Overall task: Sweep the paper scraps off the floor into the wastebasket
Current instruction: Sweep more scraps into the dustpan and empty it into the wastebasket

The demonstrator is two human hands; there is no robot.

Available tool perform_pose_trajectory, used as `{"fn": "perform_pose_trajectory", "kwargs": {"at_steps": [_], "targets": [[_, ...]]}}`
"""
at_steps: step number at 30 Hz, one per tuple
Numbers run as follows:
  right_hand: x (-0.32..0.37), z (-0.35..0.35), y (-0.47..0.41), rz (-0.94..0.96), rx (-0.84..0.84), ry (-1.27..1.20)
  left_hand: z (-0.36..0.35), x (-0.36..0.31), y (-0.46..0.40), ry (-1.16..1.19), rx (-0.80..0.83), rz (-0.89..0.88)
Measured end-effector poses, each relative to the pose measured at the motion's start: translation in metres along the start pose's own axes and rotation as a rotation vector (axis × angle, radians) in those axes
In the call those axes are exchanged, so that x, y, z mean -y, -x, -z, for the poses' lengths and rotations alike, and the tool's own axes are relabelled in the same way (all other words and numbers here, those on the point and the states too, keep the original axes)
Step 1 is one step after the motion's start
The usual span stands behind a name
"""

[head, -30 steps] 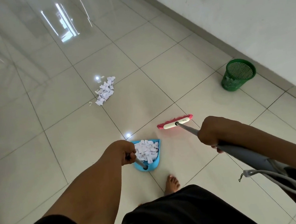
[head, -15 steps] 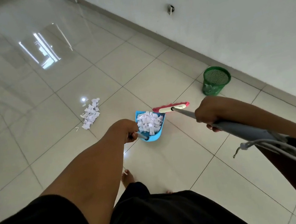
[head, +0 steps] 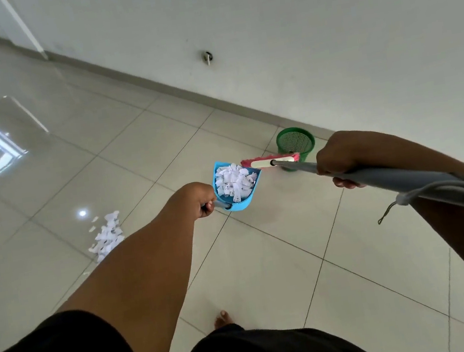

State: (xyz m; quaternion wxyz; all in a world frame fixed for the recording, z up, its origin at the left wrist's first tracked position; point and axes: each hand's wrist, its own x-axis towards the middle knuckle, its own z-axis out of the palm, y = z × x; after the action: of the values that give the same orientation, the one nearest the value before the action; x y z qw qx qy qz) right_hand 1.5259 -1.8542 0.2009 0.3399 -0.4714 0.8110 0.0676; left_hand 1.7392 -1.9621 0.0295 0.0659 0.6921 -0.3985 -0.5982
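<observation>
Tiled floor (head: pixel 267 261): your hands grip loaded dustpan (head: pixel 237 188) level and broom (head: pixel 270 161), wastebasket (head: pixel 295 143) at one o'clock for dumping.

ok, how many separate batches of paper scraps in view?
2. One batch fills the blue dustpan held by the left hand. The other pile lies on the floor, partly behind the left forearm, so more may be hidden there.

A bare indoor room: glossy tiled floor (head: pixel 267 261), plain white wall (head: pixel 323 26).
</observation>
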Motion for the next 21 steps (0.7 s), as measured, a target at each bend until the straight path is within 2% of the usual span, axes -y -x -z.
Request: {"fn": "perform_pose_trajectory", "kwargs": {"at_steps": [11, 21], "targets": [[0.022, 0.055, -0.045, -0.12, -0.114, -0.228, 0.027, -0.111, -0.058, -0.213, 0.077, -0.079], [-0.005, 0.12, -0.125, -0.205, -0.162, -0.3, -0.009, -0.22, -0.114, -0.353, 0.083, -0.143]]}}
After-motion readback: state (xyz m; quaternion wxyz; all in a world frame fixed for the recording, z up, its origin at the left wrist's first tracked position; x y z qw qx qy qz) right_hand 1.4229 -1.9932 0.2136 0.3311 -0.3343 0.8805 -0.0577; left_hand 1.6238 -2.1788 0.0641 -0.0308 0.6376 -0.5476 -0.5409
